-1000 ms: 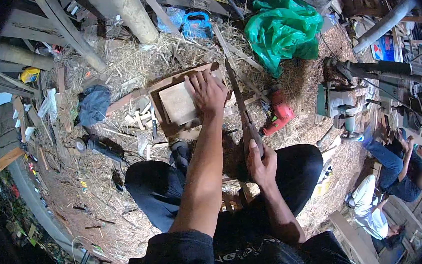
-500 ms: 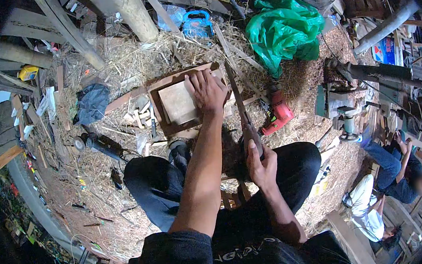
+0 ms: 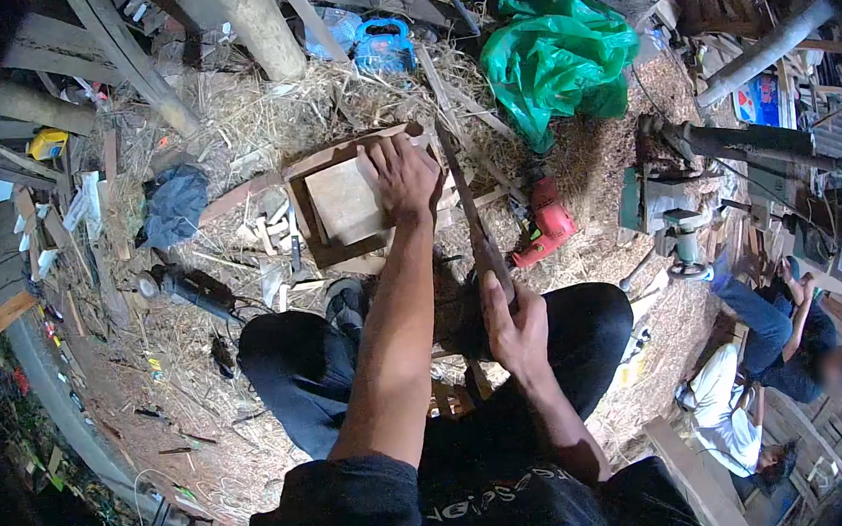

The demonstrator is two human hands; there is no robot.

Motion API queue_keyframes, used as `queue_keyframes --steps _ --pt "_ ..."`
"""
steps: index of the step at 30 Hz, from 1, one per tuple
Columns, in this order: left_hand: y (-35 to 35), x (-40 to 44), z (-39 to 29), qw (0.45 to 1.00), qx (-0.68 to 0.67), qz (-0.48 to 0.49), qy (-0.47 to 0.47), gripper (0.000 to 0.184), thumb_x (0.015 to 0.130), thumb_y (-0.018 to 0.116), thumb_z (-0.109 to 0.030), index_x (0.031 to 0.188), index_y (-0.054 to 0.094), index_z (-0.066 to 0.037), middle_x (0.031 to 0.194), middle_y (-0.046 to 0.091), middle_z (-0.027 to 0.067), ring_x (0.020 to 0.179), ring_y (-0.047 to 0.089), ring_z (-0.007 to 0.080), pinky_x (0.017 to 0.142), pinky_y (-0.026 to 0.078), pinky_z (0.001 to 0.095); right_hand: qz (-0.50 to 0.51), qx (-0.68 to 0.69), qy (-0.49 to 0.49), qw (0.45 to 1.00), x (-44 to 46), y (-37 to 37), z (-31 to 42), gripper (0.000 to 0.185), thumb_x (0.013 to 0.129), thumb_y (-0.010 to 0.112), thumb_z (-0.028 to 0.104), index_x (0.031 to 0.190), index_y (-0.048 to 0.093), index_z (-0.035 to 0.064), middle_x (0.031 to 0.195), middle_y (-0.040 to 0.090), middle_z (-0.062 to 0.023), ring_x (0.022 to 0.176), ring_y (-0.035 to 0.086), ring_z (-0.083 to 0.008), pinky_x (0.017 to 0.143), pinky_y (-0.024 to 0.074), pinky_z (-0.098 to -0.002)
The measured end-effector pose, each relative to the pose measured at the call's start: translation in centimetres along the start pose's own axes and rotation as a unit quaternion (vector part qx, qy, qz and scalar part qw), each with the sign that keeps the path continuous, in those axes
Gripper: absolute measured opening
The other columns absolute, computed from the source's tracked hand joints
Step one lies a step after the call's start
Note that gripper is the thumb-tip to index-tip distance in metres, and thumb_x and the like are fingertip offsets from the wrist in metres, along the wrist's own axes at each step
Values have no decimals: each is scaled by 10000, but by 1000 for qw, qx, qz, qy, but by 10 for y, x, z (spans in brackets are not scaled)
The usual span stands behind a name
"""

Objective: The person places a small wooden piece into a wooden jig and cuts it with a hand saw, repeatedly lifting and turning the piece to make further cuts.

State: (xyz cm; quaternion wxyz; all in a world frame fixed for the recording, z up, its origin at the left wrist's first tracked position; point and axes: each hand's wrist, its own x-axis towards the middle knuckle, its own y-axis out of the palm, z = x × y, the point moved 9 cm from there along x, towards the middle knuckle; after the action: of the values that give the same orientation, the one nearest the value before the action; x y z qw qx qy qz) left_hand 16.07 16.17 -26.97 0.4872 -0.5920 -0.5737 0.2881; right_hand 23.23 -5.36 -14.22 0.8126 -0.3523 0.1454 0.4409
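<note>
My left hand [image 3: 403,176] is bent over the right part of a shallow wooden box [image 3: 311,245], its fingers gripping the far right side. A pale square board [image 3: 346,204] lies inside the box, partly under this hand. In my right hand [image 3: 519,333] is the handle end of a long, narrow, dark-bladed tool that looks like a handsaw [image 3: 472,213]. Its blade points away from me and runs along the box's right side; whether the two touch I cannot tell. My palm hides most of the handle.
A red power drill [image 3: 549,220] lies right of the blade, below a green plastic bag [image 3: 564,60]. Small wood offcuts [image 3: 272,224] and an angle grinder [image 3: 183,284] lie left. A bench machine [image 3: 677,211] stands right; two people [image 3: 729,406] sit beyond it.
The whole view has shifted slightly left. My right hand and the saw have moved a little forward, while my left hand keeps its place on the box.
</note>
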Motion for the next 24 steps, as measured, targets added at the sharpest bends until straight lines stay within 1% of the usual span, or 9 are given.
queue_keyframes --steps 2,6,9,13,16,17,20,21,24 --pt "-2 1 2 1000 -1 -8 -3 256 779 596 -165 980 604 -7 981 595 179 1042 519 344 1137 222 547 -4 56 0 998 -9 0 -6 407 987 548 318 752 581 -13 546 494 -30 523 423 -89 473 364 -319" --pt "-4 2 1 999 10 -29 11 252 779 596 -165 981 598 -14 974 589 174 1033 520 340 1133 232 539 22 38 27 999 -7 1 2 434 980 559 358 753 582 -11 546 495 -23 525 435 -74 465 346 -290" --pt "-5 -3 -1 999 13 -48 12 198 774 598 -157 917 591 -20 950 586 162 999 529 338 1117 254 549 13 3 31 999 -12 -7 -12 454 983 543 367 734 572 -12 538 477 -29 518 426 -92 468 340 -309" --pt "-5 -2 0 998 8 -61 21 180 778 593 -155 901 583 -23 926 573 155 992 525 348 1112 252 560 -24 -11 -84 996 7 -5 -1 451 980 543 348 709 563 -12 518 479 -43 509 460 -135 483 364 -342" --pt "-8 -3 -2 996 -17 -79 23 179 779 592 -153 905 584 -26 915 574 155 989 525 349 1111 251 558 4 -6 -12 1000 30 5 -5 445 977 546 344 716 561 -16 562 497 -67 548 481 -152 517 385 -347" --pt "-9 -3 1 996 -26 -87 21 179 779 593 -153 906 584 -27 909 575 155 986 526 348 1111 252 556 20 -17 -10 1000 26 6 -3 414 976 553 323 745 571 -20 620 510 -73 577 476 -146 536 389 -334" --pt "-17 -2 -3 993 -12 -111 25 159 774 598 -154 881 578 -38 890 578 149 974 534 337 1102 265 544 -8 47 -79 996 -1 0 -22 353 980 557 279 808 598 -26 661 522 -44 594 459 -112 542 383 -304" --pt "-10 -4 0 994 -9 -110 24 136 782 595 -160 848 564 -44 886 582 148 974 536 333 1091 278 531 -16 74 -84 994 -14 -7 -9 302 985 554 242 863 619 -26 655 514 7 584 432 -78 525 364 -283" --pt "0 -6 5 994 20 -99 31 121 796 583 -163 827 556 -49 897 588 144 972 538 330 1083 287 526 -19 135 -70 988 -24 -13 -11 277 992 544 228 902 627 -21 655 494 38 594 404 -54 516 340 -269"
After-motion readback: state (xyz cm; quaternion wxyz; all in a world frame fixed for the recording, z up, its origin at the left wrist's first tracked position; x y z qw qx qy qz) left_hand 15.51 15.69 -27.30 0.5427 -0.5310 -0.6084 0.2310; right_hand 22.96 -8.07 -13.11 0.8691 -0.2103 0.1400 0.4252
